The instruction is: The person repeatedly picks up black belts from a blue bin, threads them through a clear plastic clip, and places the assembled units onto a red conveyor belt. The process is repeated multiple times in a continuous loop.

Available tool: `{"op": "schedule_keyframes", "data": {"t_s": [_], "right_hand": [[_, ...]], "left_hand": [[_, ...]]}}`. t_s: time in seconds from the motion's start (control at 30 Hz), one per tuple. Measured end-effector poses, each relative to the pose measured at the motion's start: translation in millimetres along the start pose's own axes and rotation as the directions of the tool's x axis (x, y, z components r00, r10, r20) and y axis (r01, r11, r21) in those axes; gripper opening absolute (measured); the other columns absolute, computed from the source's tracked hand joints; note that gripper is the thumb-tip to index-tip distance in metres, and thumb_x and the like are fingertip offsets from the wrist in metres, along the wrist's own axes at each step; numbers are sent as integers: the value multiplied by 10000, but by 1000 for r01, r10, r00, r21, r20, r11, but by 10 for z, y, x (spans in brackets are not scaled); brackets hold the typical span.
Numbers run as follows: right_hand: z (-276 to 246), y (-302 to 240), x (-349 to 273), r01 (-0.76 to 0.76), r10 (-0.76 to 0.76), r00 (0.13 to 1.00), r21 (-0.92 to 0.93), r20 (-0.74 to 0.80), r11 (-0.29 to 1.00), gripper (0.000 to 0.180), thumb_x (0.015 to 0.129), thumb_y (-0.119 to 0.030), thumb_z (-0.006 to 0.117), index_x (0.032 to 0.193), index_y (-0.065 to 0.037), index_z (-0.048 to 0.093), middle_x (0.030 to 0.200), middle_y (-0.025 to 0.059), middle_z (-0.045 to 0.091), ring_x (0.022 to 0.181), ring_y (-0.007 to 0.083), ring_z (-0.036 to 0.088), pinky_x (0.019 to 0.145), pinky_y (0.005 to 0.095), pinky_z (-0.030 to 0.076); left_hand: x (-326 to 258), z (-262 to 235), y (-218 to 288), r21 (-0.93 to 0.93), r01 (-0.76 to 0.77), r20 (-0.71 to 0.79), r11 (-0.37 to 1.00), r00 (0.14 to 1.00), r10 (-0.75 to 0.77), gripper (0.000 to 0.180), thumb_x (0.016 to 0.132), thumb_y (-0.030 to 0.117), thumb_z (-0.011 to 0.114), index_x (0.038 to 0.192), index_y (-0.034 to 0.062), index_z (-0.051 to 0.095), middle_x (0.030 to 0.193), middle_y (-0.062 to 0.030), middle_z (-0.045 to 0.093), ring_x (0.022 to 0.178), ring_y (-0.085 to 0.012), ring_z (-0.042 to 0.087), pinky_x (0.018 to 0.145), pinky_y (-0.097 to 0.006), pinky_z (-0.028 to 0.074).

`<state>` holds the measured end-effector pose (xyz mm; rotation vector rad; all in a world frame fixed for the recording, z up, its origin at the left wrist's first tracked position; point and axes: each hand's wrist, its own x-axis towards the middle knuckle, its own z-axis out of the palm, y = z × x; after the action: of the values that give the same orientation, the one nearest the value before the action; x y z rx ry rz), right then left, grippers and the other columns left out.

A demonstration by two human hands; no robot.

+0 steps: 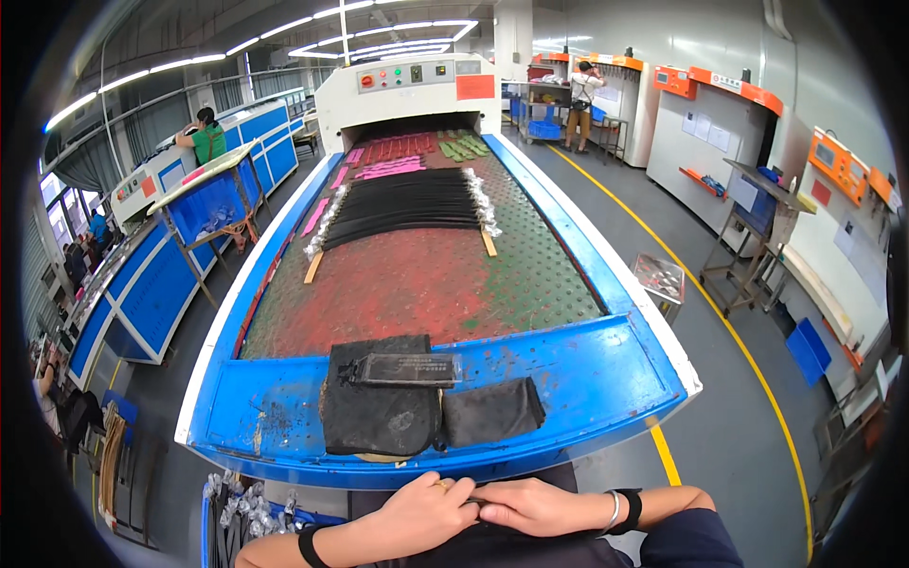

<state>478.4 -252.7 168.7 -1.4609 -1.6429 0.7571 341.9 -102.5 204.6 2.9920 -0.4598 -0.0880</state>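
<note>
Factory floor, at the blue end of a long conveyor table [587, 369].
The left hand [426, 511] and right hand [540, 506] rest clasped together, holding nothing, below the table's edge. Just beyond lie two dark cloth pads [379, 407], likely soft, light, easily pinched at an edge; a stiff clear plate [407, 369] tops one.

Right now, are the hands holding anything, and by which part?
Cannot be told for sure. The left hand and right hand meet at the lower edge, fingers pinched together over something dark; whether they grip it is unclear.
</note>
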Motion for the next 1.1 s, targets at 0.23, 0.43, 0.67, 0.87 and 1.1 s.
{"op": "schedule_keyframes", "data": {"t_s": [0.23, 0.43, 0.67, 0.87, 1.1], "right_hand": [[-44, -112, 69, 155, -178, 984, -449, -9, 880, 378, 803, -277, 608, 1094, -56, 509, 1112, 119, 513, 947, 273, 546, 804, 363, 446], [-216, -205, 242, 184, -146, 982, -400, 123, 898, 168, 828, -196, 569, 889, -41, 586, 867, 72, 563, 724, 247, 573, 647, 329, 470], [-265, -232, 475, 192, -52, 921, -333, 387, 923, 197, 860, -203, 532, 857, -10, 571, 833, 89, 550, 707, 273, 567, 622, 347, 471], [-175, -287, 691, 212, -148, 964, -302, 220, 929, 180, 845, -193, 550, 823, -14, 550, 800, 95, 537, 697, 280, 563, 608, 343, 471], [-234, -363, 1044, 232, -200, 964, -179, 176, 956, 244, 807, -209, 608, 953, -16, 570, 1057, 151, 556, 988, 311, 532, 850, 370, 425]], "left_hand": [[-211, -14, -201, -300, 48, -190, 953, 976, -109, 258, 832, 303, 562, 793, 52, 606, 710, -86, 470, 590, -259, 569, 513, -346, 470], [-472, -143, -267, -417, 91, -233, 904, 951, -204, 267, 830, 314, 573, 835, 51, 621, 795, -79, 552, 740, -262, 575, 659, -351, 468], [-680, -59, -434, -440, -54, -127, 896, 992, -2, 221, 852, 232, 549, 939, 30, 569, 779, -92, 487, 719, -271, 546, 624, -352, 452], [-850, -79, -588, -457, -96, -399, 884, 910, -107, 150, 790, 104, 567, 909, 13, 578, 890, -107, 526, 775, -249, 560, 665, -320, 466], [-1080, -81, -721, -285, -40, -623, 958, 767, -153, 170, 578, 22, 620, 746, 23, 596, 826, -62, 549, 633, -187, 529, 556, -285, 460]]}}
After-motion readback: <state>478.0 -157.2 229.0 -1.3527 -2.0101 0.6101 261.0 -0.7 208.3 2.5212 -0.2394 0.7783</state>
